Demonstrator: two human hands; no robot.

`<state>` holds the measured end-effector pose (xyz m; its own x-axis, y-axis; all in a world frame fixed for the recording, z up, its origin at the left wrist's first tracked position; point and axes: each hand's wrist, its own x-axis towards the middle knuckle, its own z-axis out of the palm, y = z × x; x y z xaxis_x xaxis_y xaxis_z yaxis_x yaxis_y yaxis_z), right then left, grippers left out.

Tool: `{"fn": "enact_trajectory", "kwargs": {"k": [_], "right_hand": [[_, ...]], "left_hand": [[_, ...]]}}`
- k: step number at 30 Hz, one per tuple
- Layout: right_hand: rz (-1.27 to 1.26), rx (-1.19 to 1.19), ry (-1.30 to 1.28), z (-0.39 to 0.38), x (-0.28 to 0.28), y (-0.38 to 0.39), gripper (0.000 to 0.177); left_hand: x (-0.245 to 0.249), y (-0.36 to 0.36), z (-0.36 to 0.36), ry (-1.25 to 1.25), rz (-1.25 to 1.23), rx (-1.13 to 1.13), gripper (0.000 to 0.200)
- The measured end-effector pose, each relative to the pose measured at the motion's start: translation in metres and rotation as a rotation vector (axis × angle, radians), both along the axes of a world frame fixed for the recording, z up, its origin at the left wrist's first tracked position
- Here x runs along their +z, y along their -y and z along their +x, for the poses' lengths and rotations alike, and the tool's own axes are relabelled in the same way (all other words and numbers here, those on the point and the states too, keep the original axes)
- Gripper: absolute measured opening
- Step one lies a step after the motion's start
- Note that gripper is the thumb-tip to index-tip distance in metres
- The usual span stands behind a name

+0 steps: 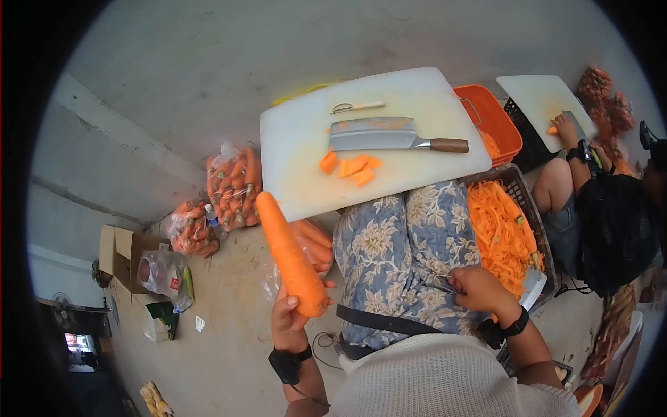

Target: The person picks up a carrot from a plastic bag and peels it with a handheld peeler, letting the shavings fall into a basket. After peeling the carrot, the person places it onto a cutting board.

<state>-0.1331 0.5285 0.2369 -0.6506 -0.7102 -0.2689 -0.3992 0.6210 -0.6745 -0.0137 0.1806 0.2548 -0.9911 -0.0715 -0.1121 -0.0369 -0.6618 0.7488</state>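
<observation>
A large, smooth orange carrot (pixel 288 257) stands nearly upright in my left hand (pixel 290 316), whose fingers wrap its thick lower end. My right hand (pixel 479 288) is closed above my lap; a thin shiny edge shows at its fingertips, too small to name. In front of me a white cutting board (pixel 299 160) carries a cleaver (pixel 375 134) with a wooden handle, a pale peeler (pixel 358 107) and several cut carrot chunks (pixel 356 165). Beside my right hand, a dark crate (pixel 545 236) holds a heap of orange carrot peelings (pixel 501 233).
Bags of carrots (pixel 234 184) stand on the floor left of the board, near an open cardboard box (pixel 125 254). An orange tub (pixel 497 125) sits behind the crate. At right, a co-worker's hand (pixel 566 131) works on a second board (pixel 545 104) with a knife.
</observation>
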Motion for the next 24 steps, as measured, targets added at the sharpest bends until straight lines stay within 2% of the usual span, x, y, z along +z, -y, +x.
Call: {"fn": "enact_trajectory", "kwargs": {"k": [2,3,4,5,6,7,8,10,11,13,14,15,17,18,20,23,24], "right_hand": [[0.049,-0.015,0.005,0.003,0.005,-0.006,0.025],[0.04,-0.096,0.075,0.005,0.01,-0.012,0.023],[0.038,-0.182,0.147,0.008,0.014,-0.02,0.022],[0.057,-0.197,0.139,0.01,0.017,-0.03,0.022],[0.077,-0.309,0.129,0.011,0.019,-0.042,0.021],[0.098,-0.422,0.118,0.012,0.02,-0.055,0.02],[0.124,-0.438,0.11,0.013,0.018,-0.069,0.02],[0.192,-0.738,-0.207,0.015,0.006,-0.096,0.024],[0.225,-0.748,-0.208,0.017,0.002,-0.102,0.024],[0.145,-0.945,-0.564,0.016,0.001,-0.103,0.029],[-0.013,-1.002,-0.409,0.015,0.004,-0.099,0.033],[-0.052,-0.872,-0.642,0.013,-0.005,-0.1,0.03],[-0.605,-1.135,-0.051,0.015,0.001,-0.07,0.026],[-0.592,-1.133,-0.033,0.015,0.004,-0.057,0.026],[-0.837,-1.089,0.216,0.005,0.01,-0.031,0.021],[-0.939,-1.074,0.196,-0.013,0.011,0.005,0.025],[-0.902,-1.055,0.158,-0.017,0.013,0.015,0.024]], "left_hand": [[-0.001,-0.027,-0.033,-0.008,0.145,-0.144,0.07],[-0.005,-0.039,-0.049,-0.01,0.24,-0.247,0.066],[-0.006,-0.054,-0.063,-0.016,0.254,-0.257,0.066],[-0.006,-0.071,-0.076,0.059,0.333,-0.36,0.062],[-0.006,-0.088,-0.089,0.134,0.413,-0.466,0.058],[-0.006,-0.105,-0.101,0.125,0.437,-0.483,0.058],[-0.005,-0.122,-0.111,0.144,0.434,-0.58,0.056],[-0.007,-0.152,-0.131,0.172,0.439,-0.725,0.054],[-0.017,-0.162,-0.136,0.173,0.469,-0.74,0.054],[-0.052,-0.186,-0.146,0.283,0.528,-0.804,0.053],[-0.073,-0.193,-0.147,0.35,0.584,-0.818,0.05],[-0.083,-0.198,-0.146,0.342,0.621,-0.819,0.05],[-0.097,-0.2,-0.139,0.393,0.576,-0.801,0.05],[-0.097,-0.199,-0.14,0.393,0.529,-0.818,0.051],[-0.089,-0.199,-0.136,0.409,0.487,-0.753,0.049],[-0.075,-0.204,-0.135,0.382,0.411,-0.629,0.046],[-0.073,-0.205,-0.135,0.358,0.376,-0.569,0.046]]}}
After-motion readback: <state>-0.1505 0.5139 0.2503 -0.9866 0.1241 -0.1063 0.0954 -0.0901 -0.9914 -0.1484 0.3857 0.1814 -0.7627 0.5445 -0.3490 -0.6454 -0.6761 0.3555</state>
